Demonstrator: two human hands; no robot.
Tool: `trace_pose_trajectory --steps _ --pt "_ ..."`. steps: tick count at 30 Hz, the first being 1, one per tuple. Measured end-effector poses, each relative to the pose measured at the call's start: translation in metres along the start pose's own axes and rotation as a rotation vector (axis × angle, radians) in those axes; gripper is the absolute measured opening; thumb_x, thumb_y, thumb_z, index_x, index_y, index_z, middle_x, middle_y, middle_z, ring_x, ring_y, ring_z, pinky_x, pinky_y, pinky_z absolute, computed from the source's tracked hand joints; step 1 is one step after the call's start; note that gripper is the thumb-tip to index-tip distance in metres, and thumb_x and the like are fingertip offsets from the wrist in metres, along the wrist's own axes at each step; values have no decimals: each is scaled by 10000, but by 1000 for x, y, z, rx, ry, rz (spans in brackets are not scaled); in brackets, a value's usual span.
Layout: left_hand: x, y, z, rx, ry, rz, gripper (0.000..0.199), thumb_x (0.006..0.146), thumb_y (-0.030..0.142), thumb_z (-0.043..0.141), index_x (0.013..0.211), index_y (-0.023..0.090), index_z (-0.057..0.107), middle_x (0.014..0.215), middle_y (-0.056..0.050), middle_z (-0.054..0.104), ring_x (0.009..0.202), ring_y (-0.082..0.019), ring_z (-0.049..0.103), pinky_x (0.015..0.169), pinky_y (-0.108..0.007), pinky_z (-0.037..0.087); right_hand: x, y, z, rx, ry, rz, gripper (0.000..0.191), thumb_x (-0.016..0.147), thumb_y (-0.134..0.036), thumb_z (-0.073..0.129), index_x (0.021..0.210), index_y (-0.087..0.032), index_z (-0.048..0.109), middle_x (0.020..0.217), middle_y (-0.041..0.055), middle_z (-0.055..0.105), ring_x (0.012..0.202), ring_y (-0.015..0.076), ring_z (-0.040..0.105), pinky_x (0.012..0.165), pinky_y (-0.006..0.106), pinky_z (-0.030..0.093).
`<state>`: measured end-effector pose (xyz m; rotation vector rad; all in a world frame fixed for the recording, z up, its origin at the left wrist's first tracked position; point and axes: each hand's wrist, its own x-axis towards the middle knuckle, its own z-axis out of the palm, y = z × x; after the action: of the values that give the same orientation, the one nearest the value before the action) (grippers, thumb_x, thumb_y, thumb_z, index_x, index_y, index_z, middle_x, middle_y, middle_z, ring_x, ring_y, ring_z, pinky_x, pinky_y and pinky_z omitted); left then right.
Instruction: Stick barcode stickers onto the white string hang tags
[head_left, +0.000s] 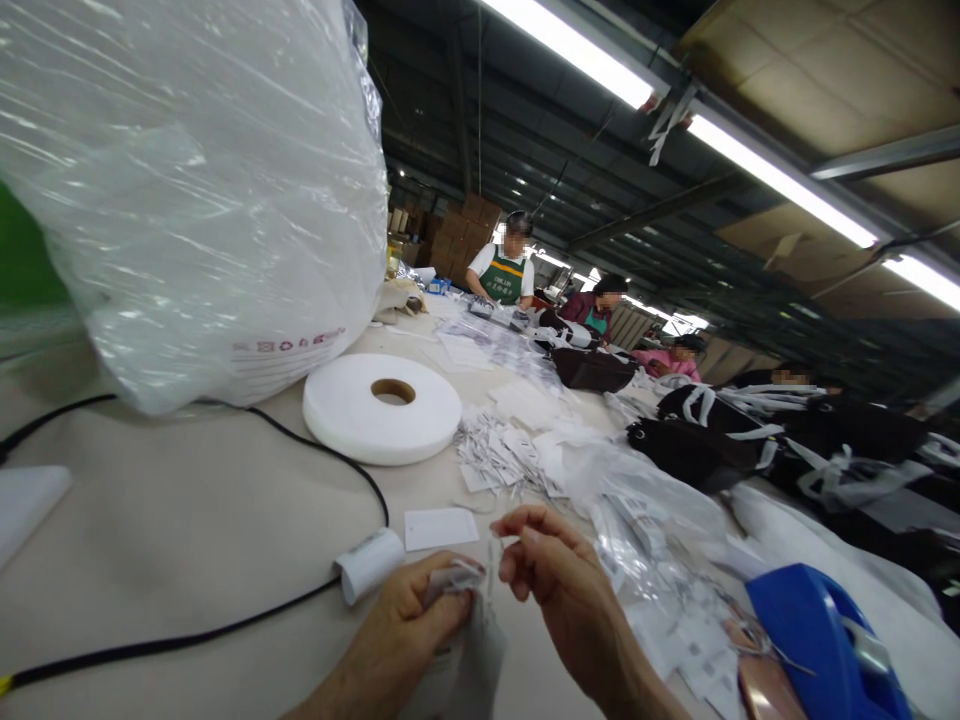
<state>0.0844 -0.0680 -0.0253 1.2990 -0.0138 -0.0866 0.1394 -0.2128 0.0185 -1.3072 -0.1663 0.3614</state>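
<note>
Low in the middle of the head view, my left hand (409,630) is closed around a thin, crumpled greyish-white sheet (480,650); whether it is fabric or plastic I cannot tell. Beside it, my right hand (562,590) has its thumb and fingers curled together near the sheet's upper edge. Something small and pale shows at those fingertips, too small to name. Just beyond both hands lies a white card tag (441,528) on the table (225,530). A heap of small white tags (506,455) spreads farther out.
A big white tape roll (382,410) lies flat ahead. Left of it bulges a large plastic bag (225,200). A black cable (225,632) with a white label crosses the table. At right are clear bags (637,500), a blue tape dispenser (825,640) and dark bags (690,450). Co-workers (504,270) stand beyond.
</note>
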Motion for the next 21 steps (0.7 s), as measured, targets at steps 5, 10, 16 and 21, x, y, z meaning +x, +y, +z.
trace_pose_trajectory --steps 5,10,16,21 --pt "0 2 2 -132 87 -95 146 690 291 591 727 151 606 604 31 557 569 -116 473 568 -225 353 -30 39 -2 -29 34 12 571 585 -545 733 1025 -203 609 946 78 663 811 213 613 683 289 469" --pt "2 -3 1 -163 62 -125 151 690 297 613 719 154 572 631 16 597 585 -124 521 575 -233 383 -46 67 1 54 -28 30 555 544 -384 803 1026 -236 569 909 53 680 808 230 628 744 332 469" --pt "4 1 -4 -144 133 -164 299 646 316 630 880 159 531 625 -9 669 557 -147 583 584 -263 416 -45 45 -24 8 -57 102 411 586 -366 786 935 -207 637 833 45 678 738 206 622 706 315 469" --pt "2 8 -7 -116 19 -255 404 622 440 690 842 161 498 574 -17 673 452 -136 575 494 -237 387 -55 29 -39 33 -48 188 409 567 -340 803 930 -222 657 843 45 681 810 222 628 739 325 465"
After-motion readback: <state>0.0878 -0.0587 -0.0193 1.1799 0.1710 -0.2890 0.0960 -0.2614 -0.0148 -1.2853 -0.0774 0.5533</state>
